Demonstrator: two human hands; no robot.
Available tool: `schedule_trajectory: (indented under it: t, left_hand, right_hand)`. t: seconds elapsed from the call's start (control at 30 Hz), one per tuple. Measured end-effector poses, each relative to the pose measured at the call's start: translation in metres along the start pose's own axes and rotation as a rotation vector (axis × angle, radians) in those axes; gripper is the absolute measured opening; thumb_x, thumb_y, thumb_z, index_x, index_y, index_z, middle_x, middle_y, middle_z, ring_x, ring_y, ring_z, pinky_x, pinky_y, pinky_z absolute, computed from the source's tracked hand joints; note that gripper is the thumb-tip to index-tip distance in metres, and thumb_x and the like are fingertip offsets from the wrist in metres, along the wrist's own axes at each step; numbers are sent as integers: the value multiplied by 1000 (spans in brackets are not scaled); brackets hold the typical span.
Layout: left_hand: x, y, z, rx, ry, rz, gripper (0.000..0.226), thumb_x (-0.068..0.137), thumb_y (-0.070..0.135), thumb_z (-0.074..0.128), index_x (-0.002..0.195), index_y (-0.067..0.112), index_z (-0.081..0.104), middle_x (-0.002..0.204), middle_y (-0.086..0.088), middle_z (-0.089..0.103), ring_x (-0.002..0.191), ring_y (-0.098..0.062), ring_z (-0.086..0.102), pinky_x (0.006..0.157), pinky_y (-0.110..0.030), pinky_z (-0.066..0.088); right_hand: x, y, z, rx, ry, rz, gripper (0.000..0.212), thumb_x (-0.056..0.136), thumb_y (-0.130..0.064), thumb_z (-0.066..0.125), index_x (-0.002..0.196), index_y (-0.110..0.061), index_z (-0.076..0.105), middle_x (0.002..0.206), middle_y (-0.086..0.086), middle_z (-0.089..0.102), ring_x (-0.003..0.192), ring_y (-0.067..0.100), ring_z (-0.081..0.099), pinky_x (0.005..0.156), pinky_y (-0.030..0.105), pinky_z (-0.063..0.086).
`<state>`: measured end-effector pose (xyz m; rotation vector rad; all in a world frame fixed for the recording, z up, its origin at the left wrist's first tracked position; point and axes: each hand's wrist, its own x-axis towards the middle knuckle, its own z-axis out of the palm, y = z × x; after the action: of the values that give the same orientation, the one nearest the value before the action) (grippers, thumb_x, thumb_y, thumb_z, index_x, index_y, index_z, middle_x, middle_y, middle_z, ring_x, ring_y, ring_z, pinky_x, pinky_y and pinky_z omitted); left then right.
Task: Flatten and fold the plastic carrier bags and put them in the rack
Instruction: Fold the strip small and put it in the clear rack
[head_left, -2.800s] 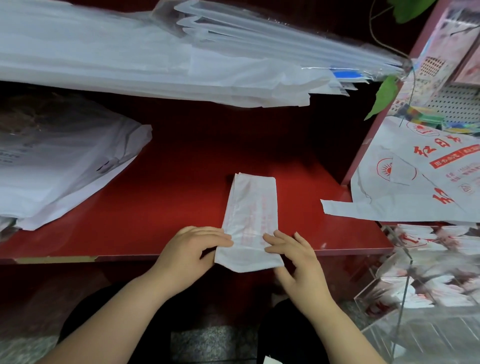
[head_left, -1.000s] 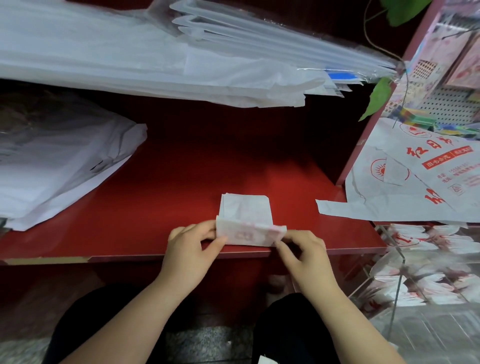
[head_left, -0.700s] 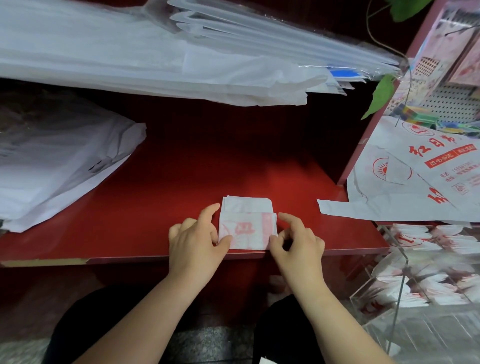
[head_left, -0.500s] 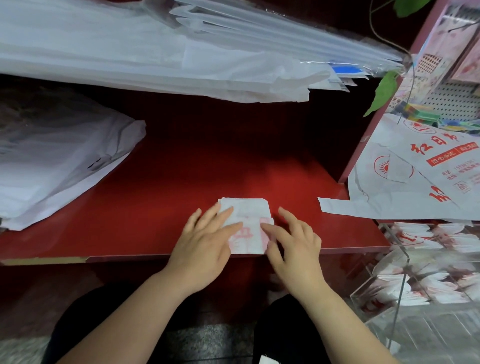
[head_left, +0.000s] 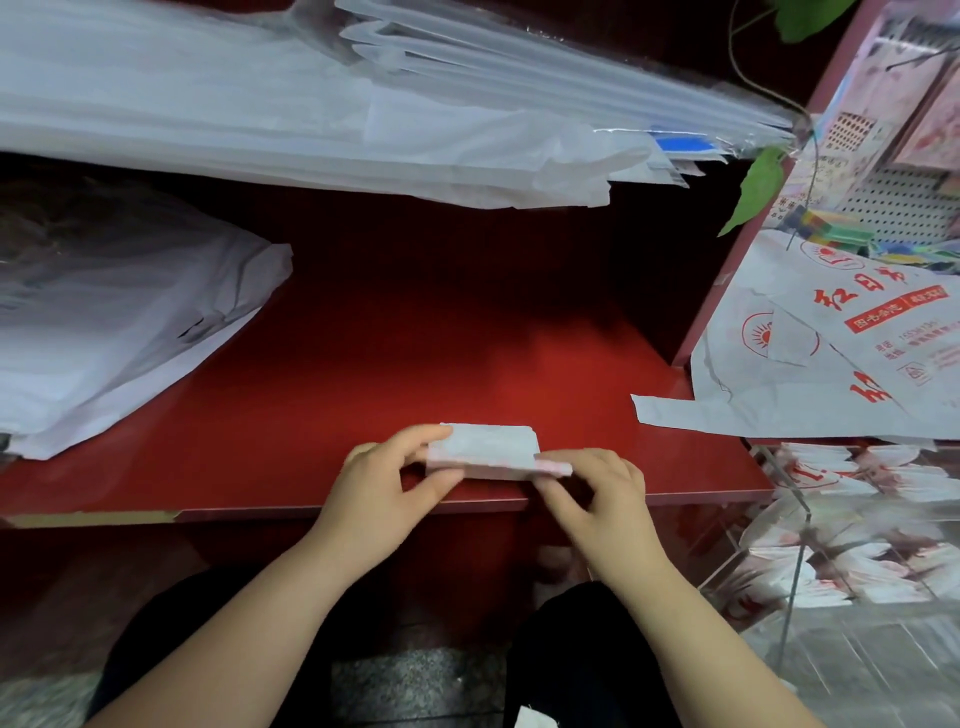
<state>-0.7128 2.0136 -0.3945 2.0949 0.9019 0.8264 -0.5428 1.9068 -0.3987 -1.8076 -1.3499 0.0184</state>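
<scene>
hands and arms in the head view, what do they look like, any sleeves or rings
The left hand and right hand are bare: no gloves, and no rings or watch show. The left forearm and right forearm are uncovered to the picture's lower edge, no sleeve in view.

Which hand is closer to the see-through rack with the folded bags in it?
Right. The right hand pinches the right end of the folded bag, just left of the clear rack; the left hand holds its other end, farther off.
</scene>
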Motion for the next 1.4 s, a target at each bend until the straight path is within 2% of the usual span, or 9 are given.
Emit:
schedule_trajectory:
  t: [0.13, 0.3, 0.43, 0.63, 0.9, 1.03, 1.2, 1.3, 1.4]
  left_hand:
    - [11, 5, 5, 91, 90, -120, 39, 88, 31, 57, 126, 26, 49, 72, 21, 61, 101, -7, 45, 90, -22, 21]
    - [14, 13, 8, 357, 99, -51, 54, 88, 32, 56, 137, 25, 35, 78, 18, 49, 91, -6, 41, 82, -16, 12]
    - [10, 3, 7, 539, 12, 201, 49, 80, 24, 39, 127, 20, 54, 125, -5, 55, 120, -21, 37, 103, -31, 25]
    - [5, -4, 0, 738, -248, 428, 63, 80, 69, 27, 120, 28, 53, 117, 9, 63, 115, -13, 50, 96, -30, 26]
    - [-3, 1, 0, 504, -133, 593, 30, 70, 26, 44, 86, 24, 69, 81, 13, 69, 82, -2, 48, 73, -21, 32]
    - [-7, 24, 5, 392, -123, 620, 26, 70, 26, 45, 82, 31, 67, 72, 18, 67, 74, 0, 50, 69, -19, 34]
    - [-6, 65, 24, -16, -161, 242, 21, 68, 42, 57, 89, 37, 60, 79, 12, 63, 70, -1, 56, 62, -13, 38]
    - [0, 92, 44, -119, -220, 183, 20, 79, 10, 68, 78, 29, 66, 69, 0, 65, 57, -4, 53, 54, -15, 36]
    - [8, 113, 70, -193, -325, 105, 28, 82, 0, 62, 66, 22, 68, 57, -2, 66, 49, -4, 57, 48, -14, 43]
  right_hand:
    - [14, -6, 6, -16, 18, 193, 19, 81, -35, 60, 97, -26, 59, 64, -13, 51, 77, 11, 51, 77, 18, 17]
    - [20, -14, 11, -207, -39, 236, 43, 85, -23, 58, 126, -18, 49, 68, -11, 50, 86, 19, 51, 89, 27, 20]
    - [15, -9, 17, -443, 21, 46, 36, 73, -33, 44, 94, -19, 71, 99, 9, 67, 80, 33, 64, 69, 42, 50]
    - [2, -8, 8, -526, -188, -93, 55, 82, -58, 34, 95, -20, 71, 108, 1, 69, 98, 26, 66, 81, 44, 49]
    - [-14, -13, -6, -523, -205, -126, 40, 61, -45, 38, 83, -22, 63, 104, -1, 70, 98, 21, 66, 82, 38, 50]
    - [-17, -12, -24, -408, -235, -165, 44, 64, -37, 43, 103, -21, 58, 102, -2, 70, 96, 19, 66, 89, 34, 40]
    - [-23, -9, -70, -18, -292, 91, 14, 79, -8, 59, 81, -17, 69, 67, -9, 62, 64, 6, 54, 66, 23, 42]
    - [-31, 4, -101, 151, -207, 215, 29, 76, -5, 64, 56, -26, 59, 52, -15, 55, 55, -2, 48, 56, 10, 34]
    - [-40, 22, -129, 261, -172, 308, 10, 81, -6, 64, 75, -12, 69, 48, -19, 55, 50, -7, 48, 53, 6, 35]
